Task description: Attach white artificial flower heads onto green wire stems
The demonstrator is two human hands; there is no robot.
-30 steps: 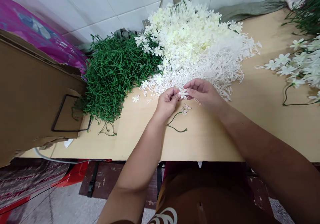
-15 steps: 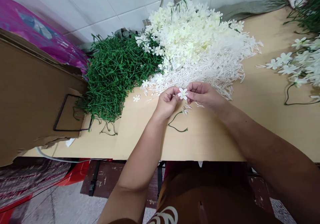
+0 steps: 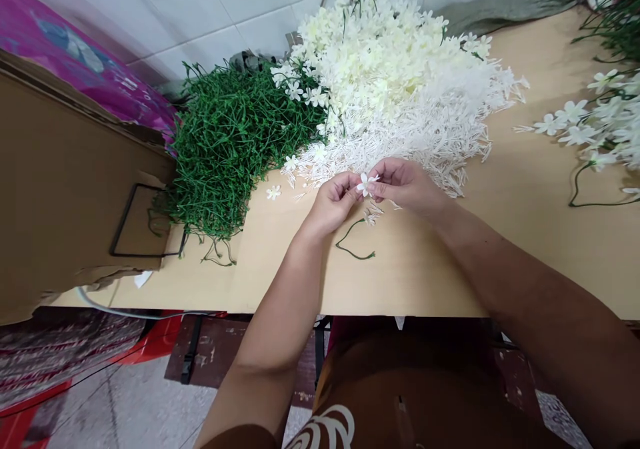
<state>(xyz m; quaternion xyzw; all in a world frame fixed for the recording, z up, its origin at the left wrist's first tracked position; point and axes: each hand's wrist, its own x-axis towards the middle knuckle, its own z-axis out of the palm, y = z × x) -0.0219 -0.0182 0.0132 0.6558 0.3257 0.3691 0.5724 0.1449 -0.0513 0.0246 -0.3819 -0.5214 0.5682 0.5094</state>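
My left hand and my right hand meet over the wooden table, both pinching one small white artificial flower between their fingertips. Just below the hands a green wire stem with a small white tip lies on the table. Behind the hands spreads a heap of white stamen pieces. A mound of cream flower heads rises behind that heap.
A pile of green stems lies at the left. A brown cardboard box stands at the table's left end. Finished flowers on stems lie at the right edge. One loose flower rests near the green pile. A tiled wall runs behind.
The hands stay pinched on the flower and have barely shifted; the flower has turned a little between the fingertips. The view has drifted slightly.
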